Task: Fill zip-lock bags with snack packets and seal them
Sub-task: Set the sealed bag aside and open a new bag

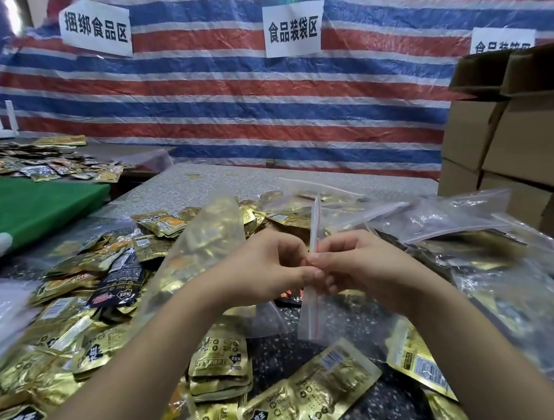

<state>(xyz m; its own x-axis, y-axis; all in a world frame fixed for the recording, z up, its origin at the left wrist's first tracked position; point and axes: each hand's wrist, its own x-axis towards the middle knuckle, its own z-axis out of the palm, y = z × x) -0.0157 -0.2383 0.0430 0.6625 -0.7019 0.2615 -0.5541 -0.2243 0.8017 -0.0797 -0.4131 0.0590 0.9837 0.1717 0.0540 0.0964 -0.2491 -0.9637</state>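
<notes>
Zip-lock bag (pixel 205 246), already filled, is pinched at its seal strip by both our hands (pixel 310 267) mid-frame, sealing unfinished, loose snack packets (pixel 306 405) still waiting below.

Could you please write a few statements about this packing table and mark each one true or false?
1. Both hands, left hand and right hand, pinch the zip strip of a zip-lock bag. True.
2. The held bag is empty. False: gold packets show inside it.
3. Loose snack packets lie on the table. True.
4. Cardboard boxes are stacked on the left. False: they stand on the right.
</notes>
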